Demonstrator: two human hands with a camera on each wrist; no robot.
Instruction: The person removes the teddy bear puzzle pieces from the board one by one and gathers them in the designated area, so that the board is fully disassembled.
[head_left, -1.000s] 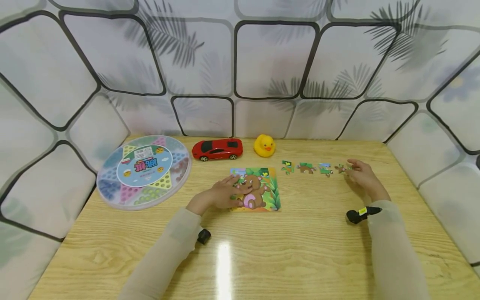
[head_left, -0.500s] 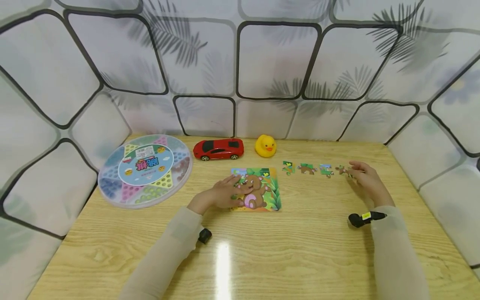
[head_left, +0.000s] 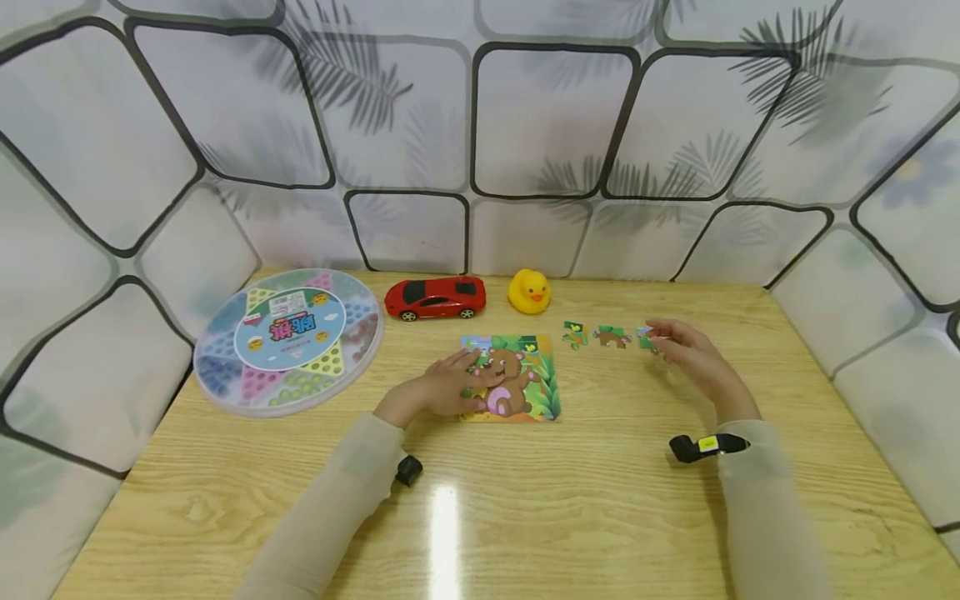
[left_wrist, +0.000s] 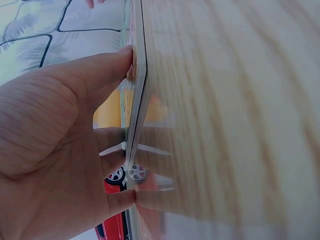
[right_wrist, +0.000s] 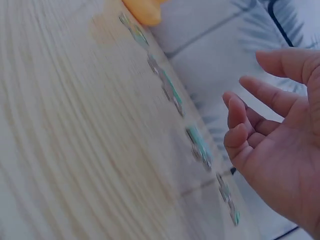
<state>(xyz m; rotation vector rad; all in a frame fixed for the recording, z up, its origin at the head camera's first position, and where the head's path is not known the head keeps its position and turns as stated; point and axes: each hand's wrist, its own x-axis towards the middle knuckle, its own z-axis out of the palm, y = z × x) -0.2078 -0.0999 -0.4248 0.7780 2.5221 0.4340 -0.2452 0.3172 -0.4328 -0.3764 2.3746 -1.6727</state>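
Observation:
My left hand (head_left: 448, 387) rests with spread fingers on the left part of a bear jigsaw puzzle board (head_left: 543, 383). In the left wrist view, its thumb and fingertips touch the board's edge and the tabletop. To the right, several loose puzzle pieces lie in a row: a green and orange piece (head_left: 574, 333), a brown one (head_left: 612, 338) and a blue-green one (head_left: 645, 337). My right hand (head_left: 705, 362) hovers over the row's right end, thumb apart from loosely bent fingers, holding nothing. It hides the rightmost puzzle piece (right_wrist: 228, 199) from the head view; the right wrist view shows that piece.
Behind the board stand a red toy car (head_left: 435, 298) and a yellow rubber duck (head_left: 529, 292). A round Chinese checkers board (head_left: 352, 367) lies at the left. Patterned fabric walls (head_left: 555, 125) enclose the wooden table (head_left: 585, 500) at the back and sides.
My right hand has moved left from beside the rightmost puzzle piece and now overlaps the blue-green piece in the head view. The left hand and the board stay in place.

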